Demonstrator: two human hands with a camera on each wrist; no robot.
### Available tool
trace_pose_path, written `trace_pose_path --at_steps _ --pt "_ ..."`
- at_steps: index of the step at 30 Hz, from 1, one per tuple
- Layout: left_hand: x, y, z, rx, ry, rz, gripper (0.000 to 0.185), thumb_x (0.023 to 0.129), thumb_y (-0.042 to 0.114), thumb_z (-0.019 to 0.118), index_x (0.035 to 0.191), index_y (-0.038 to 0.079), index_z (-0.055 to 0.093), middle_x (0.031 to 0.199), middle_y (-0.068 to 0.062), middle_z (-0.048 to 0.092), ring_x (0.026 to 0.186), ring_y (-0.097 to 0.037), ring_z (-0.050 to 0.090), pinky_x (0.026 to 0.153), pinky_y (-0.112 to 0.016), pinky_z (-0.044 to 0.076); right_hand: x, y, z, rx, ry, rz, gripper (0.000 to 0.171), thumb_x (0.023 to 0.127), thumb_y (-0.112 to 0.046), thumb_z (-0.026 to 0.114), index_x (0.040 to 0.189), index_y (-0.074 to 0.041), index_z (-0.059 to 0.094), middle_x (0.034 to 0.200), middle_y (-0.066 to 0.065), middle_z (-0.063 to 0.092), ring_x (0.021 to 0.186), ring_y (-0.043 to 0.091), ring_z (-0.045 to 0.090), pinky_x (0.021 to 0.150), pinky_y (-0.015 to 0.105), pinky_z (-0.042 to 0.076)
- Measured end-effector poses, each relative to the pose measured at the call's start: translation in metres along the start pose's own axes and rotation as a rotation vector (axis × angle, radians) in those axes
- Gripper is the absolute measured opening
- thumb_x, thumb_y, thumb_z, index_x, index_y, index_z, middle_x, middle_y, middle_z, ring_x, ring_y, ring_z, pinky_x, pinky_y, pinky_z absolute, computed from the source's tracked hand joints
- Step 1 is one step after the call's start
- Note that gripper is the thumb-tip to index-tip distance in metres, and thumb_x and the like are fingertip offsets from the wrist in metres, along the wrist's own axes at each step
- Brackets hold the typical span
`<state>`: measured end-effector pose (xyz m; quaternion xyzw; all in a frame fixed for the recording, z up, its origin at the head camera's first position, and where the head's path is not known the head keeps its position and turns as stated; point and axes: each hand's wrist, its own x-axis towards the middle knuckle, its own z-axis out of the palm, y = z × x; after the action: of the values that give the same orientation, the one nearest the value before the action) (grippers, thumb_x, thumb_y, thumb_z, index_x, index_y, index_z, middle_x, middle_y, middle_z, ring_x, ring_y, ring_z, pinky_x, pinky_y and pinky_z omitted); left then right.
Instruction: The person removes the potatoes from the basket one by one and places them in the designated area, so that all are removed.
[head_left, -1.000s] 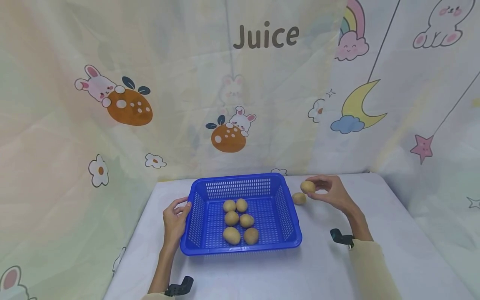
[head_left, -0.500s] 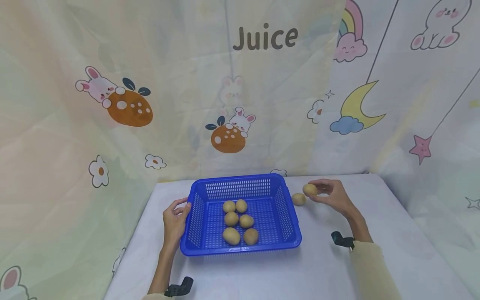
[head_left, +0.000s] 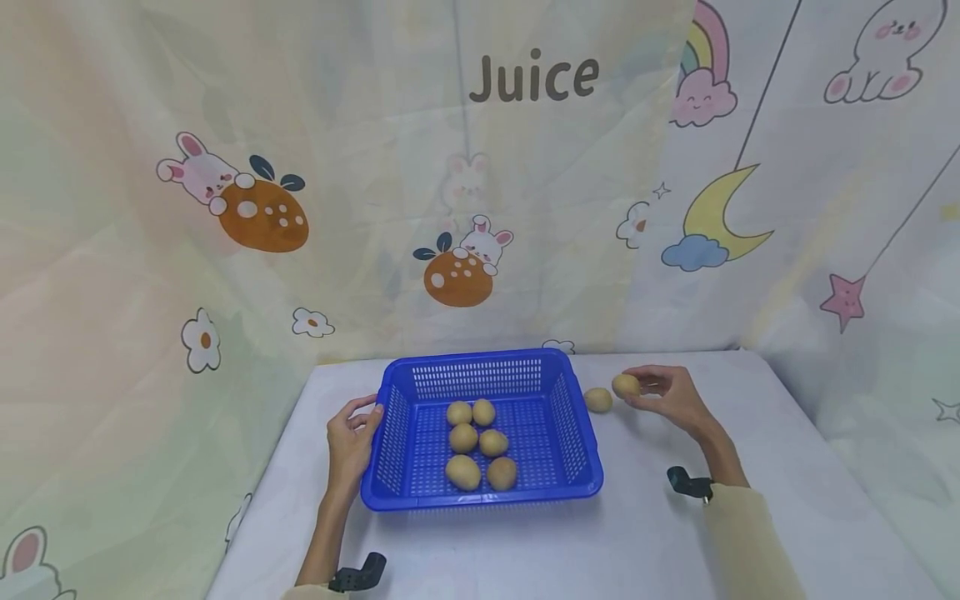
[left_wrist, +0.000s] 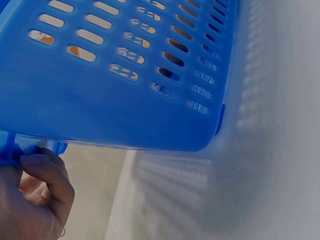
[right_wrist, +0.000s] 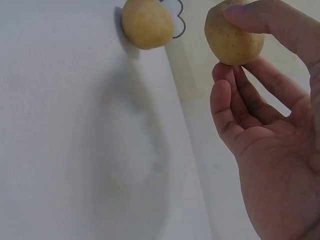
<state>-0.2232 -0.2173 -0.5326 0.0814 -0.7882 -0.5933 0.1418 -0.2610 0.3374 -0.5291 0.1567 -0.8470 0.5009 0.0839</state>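
A blue slotted basket (head_left: 577, 433) (left_wrist: 125, 115) sits mid-table with several potatoes (head_left: 462, 471) inside. My left hand (head_left: 351, 433) (left_wrist: 35, 195) grips the basket's left rim, fingers curled over the edge. To the right of the basket, my right hand (head_left: 667, 393) (right_wrist: 265, 150) pinches a small potato (head_left: 626, 385) (right_wrist: 233, 40) between thumb and fingertips, low over the table. Another potato (head_left: 597, 399) (right_wrist: 146, 23) lies loose on the table, just left of the held one and beside the basket's right wall.
The white table (head_left: 660, 542) is backed by a cartoon-printed curtain (head_left: 525, 208) close behind the basket and along the right side. Black wrist camera mounts (head_left: 686, 482) show near both forearms.
My right hand has lowered the held potato and shifted it slightly right, down toward the table. The left hand and basket have not moved.
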Motion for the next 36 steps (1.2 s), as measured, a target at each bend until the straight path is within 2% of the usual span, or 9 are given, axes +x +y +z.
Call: trace_pose_path --at_steps 7,14,23,29,36 --pt "0.001 -0.002 0.001 -0.006 0.012 -0.005 0.033 0.110 0.022 0.068 0.136 0.002 0.071 0.087 -0.015 0.080 0.061 -0.008 0.072 0.058 -0.020 0.057 -0.003 0.006 -0.004 -0.033 -0.009 0.037 0.045 0.090 -0.006 0.089 0.131 0.004 0.074 0.127 0.027 0.077 0.107 0.004 0.073 0.096 0.024 0.061" --pt "0.000 0.000 0.002 -0.010 0.009 -0.004 0.032 0.110 0.022 0.068 0.135 0.002 0.071 0.084 -0.012 0.079 0.060 -0.008 0.071 0.057 -0.020 0.056 -0.003 0.013 -0.009 -0.028 -0.004 0.079 0.046 0.088 -0.007 0.091 0.130 0.003 0.075 0.128 0.026 0.077 0.105 0.002 0.073 0.095 0.023 0.061" --pt "-0.002 0.002 0.000 -0.005 0.001 -0.013 0.033 0.111 0.023 0.066 0.136 0.003 0.070 0.091 -0.021 0.079 0.062 -0.009 0.072 0.058 -0.020 0.056 -0.003 0.019 -0.012 -0.027 -0.033 0.119 0.046 0.089 -0.007 0.089 0.131 0.005 0.074 0.127 0.027 0.077 0.104 0.004 0.072 0.095 0.029 0.063" --pt "0.000 0.001 0.000 0.008 0.016 -0.012 0.031 0.110 0.022 0.067 0.135 0.004 0.071 0.086 -0.015 0.079 0.061 -0.009 0.071 0.058 -0.021 0.056 0.000 0.022 -0.013 -0.033 -0.064 0.130 0.048 0.091 -0.009 0.088 0.134 0.005 0.072 0.131 0.028 0.076 0.107 0.004 0.071 0.098 0.033 0.063" --pt "-0.001 0.001 0.001 0.014 0.017 -0.013 0.032 0.110 0.022 0.068 0.135 0.003 0.071 0.087 -0.014 0.079 0.062 -0.008 0.071 0.058 -0.020 0.056 -0.001 0.031 -0.013 -0.018 -0.077 0.158 0.048 0.092 -0.008 0.086 0.135 0.007 0.070 0.133 0.029 0.075 0.108 0.005 0.073 0.093 0.019 0.058"
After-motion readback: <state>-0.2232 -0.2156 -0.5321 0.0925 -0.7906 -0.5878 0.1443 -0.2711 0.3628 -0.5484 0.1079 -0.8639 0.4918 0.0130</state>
